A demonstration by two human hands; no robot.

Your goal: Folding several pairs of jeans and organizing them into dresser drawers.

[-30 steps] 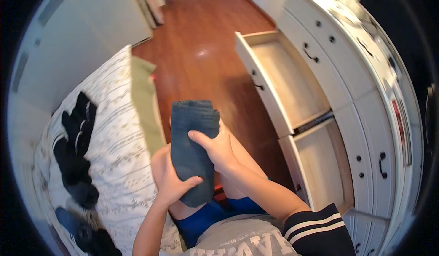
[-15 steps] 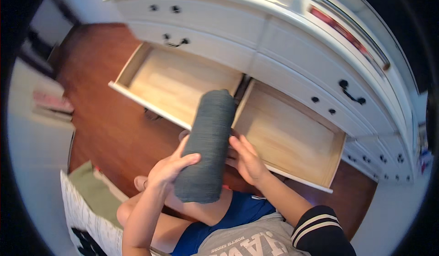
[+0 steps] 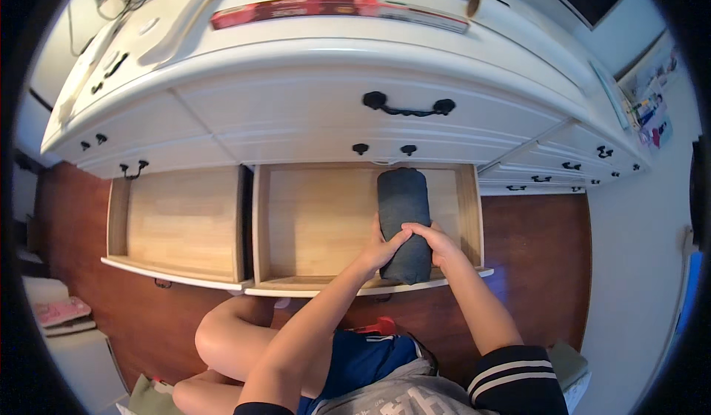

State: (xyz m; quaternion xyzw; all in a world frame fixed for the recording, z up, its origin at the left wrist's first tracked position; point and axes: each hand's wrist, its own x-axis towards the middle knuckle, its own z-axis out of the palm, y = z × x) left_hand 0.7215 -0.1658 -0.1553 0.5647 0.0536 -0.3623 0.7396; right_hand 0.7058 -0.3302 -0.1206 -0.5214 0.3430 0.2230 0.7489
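A thick roll of dark grey-blue cloth (image 3: 404, 196) is held lengthwise over the right open drawer (image 3: 318, 226), its near end reaching the drawer's front edge. My left hand (image 3: 384, 250) grips its left side and my right hand (image 3: 440, 244) its right side, both thumbs meeting on top. Whether the roll's underside touches the drawer bottom, I cannot tell. The light wooden bottom shows to the left of the roll.
Beside it, another pulled-out drawer (image 3: 185, 226) shows its bare wooden bottom. The white dresser (image 3: 281, 118) has black handles. On its top lie a long red box (image 3: 333, 9) and a cardboard tube (image 3: 511, 21). Green cloth (image 3: 152, 398) sits low at left.
The cloth roll has moved away from my lap and rightward, over the right drawer. Both hands went with it, thumbs now together on top. My view has turned toward the right drawer.
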